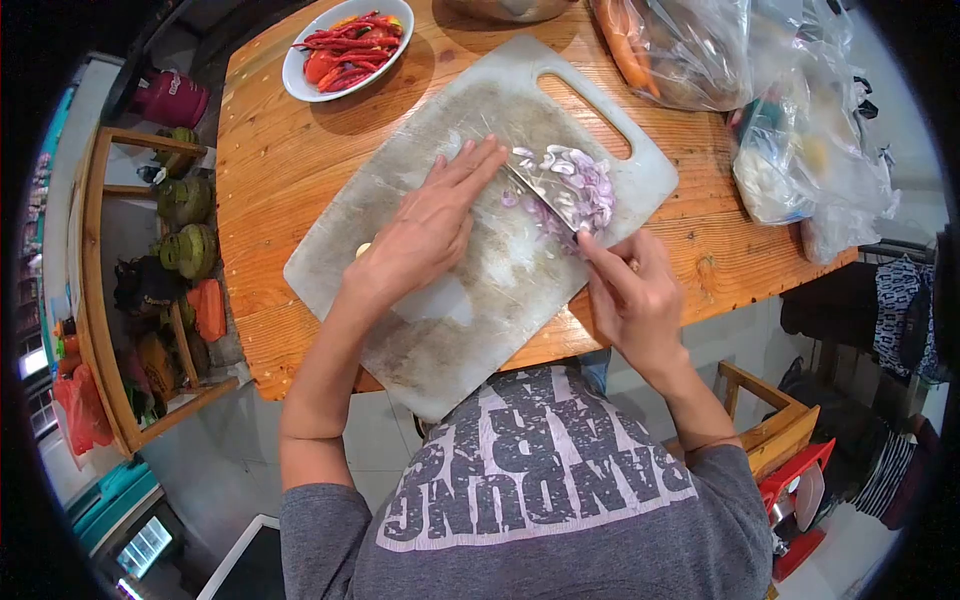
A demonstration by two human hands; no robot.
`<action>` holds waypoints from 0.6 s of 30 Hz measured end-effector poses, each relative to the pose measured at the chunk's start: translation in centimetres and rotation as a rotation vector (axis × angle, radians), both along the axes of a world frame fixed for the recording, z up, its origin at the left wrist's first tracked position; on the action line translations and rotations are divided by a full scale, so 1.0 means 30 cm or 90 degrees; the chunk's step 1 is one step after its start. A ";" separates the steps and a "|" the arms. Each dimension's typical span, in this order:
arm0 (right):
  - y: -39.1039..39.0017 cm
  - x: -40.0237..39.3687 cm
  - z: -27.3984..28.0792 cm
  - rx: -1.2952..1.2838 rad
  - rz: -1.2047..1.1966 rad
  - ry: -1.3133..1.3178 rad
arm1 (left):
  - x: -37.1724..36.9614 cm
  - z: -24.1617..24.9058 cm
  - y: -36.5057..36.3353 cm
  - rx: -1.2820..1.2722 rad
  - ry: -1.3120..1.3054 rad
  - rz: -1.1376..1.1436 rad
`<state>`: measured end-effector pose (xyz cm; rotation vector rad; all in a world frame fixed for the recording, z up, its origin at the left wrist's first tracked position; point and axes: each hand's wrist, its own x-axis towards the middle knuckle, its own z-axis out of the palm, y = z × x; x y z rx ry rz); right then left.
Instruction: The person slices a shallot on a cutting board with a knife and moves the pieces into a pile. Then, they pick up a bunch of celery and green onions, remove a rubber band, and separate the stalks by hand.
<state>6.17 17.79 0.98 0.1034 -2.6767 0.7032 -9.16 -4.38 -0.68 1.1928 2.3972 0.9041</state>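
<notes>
my right hand (632,295) had its fingers closed around the knife (545,198), blade among the sliced shallots (575,185) on the cutting board (470,300). my left hand (430,225) lay flat, fingers stretched beside the blade. a bowl of chillies (348,45) sat farther back on the worktop (270,170).

Left hand (425,235) lies flat, fingers stretched together, pointing toward the right hand (630,295); right hand is curled in a grip, wrist bent, forearms angled inward.
</notes>
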 end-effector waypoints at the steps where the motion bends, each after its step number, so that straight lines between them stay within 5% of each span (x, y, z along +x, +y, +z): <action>1: 0.002 0.004 0.010 -0.002 -0.001 -0.002 | 0.000 0.003 0.004 0.003 -0.009 0.006; 18: -0.028 -0.014 -0.010 -0.043 -0.012 -0.027 | -0.017 -0.007 -0.012 0.055 -0.032 -0.021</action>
